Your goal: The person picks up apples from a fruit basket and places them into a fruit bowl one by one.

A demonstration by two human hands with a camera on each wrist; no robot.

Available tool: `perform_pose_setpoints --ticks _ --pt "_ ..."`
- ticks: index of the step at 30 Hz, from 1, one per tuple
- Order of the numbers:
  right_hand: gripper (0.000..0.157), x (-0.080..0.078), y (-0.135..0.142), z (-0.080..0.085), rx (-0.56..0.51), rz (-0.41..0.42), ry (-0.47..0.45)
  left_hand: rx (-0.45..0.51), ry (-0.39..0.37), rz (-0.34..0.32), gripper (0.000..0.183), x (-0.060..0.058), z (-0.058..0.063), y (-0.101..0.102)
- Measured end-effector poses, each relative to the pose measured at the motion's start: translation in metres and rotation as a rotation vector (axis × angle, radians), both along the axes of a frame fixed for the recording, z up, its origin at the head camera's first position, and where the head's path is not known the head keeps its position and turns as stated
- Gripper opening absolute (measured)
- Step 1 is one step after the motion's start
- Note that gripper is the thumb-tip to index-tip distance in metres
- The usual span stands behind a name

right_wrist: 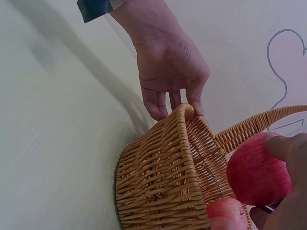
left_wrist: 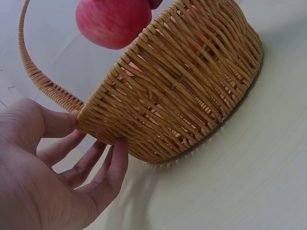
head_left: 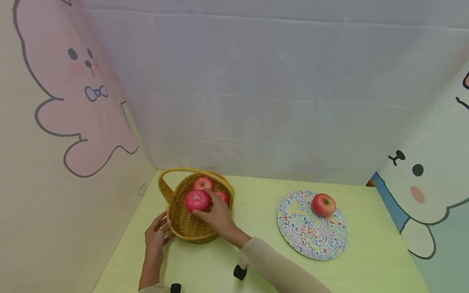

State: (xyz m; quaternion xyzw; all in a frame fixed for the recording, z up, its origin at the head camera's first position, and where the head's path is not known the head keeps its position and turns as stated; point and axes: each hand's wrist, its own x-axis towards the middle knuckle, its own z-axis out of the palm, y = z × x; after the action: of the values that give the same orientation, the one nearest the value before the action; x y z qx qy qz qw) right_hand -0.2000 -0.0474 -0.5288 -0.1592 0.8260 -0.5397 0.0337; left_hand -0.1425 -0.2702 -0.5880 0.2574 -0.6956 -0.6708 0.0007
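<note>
So there's one wicker basket (head_left: 192,228) on the pale yellow-green surface (head_left: 253,219), its handle (head_left: 163,185) arching along the far side, roughly 10 to 2 o'clock. Two red apples sit inside: one (head_left: 202,184) at about 12 o'clock, the other (head_left: 222,197) around 2 and partly hidden behind a hand. A third, the held apple (head_left: 198,201), is up over the basket's opening, close to the middle from the head view; the left wrist view has it showing above the rim.

The right hand (head_left: 220,217) comes in from about 4 o'clock, fingers curled round that apple. The left hand (head_left: 155,238) is at about 8 o'clock on the basket, pinching the edge, thumb at the rim and other fingers against the outside.

Over at 3 o'clock from the basket, well apart, there's one flat round disc (head_left: 307,244) covered in colourful squiggles, with a single apple (head_left: 323,204) on it, around 1 o'clock from its centre.

Full count: four apples, one basket, one disc, two hands. Plus two black blocks, one by the right sleeve (head_left: 239,272), one by the left (head_left: 176,288).
</note>
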Motion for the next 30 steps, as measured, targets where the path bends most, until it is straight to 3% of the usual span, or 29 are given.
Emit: perform_pose_setpoints --ticks 11,17,26,30 --pt "0.077 0.001 0.024 0.008 -0.107 0.133 -0.077 -0.010 -0.001 -0.003 0.051 -0.001 -0.003 -0.003" --pt "0.077 -0.003 0.040 0.011 -0.112 0.228 -0.080 0.005 -0.009 -0.015 0.053 -0.001 -0.004 -0.003" --pt "0.080 -0.006 0.062 0.013 -0.152 0.361 -0.155 0.004 -0.009 -0.022 0.051 -0.001 -0.005 -0.005" --pt "0.081 -0.007 0.073 0.016 -0.167 0.388 -0.155 0.008 -0.005 -0.026 0.052 -0.002 -0.005 -0.004"
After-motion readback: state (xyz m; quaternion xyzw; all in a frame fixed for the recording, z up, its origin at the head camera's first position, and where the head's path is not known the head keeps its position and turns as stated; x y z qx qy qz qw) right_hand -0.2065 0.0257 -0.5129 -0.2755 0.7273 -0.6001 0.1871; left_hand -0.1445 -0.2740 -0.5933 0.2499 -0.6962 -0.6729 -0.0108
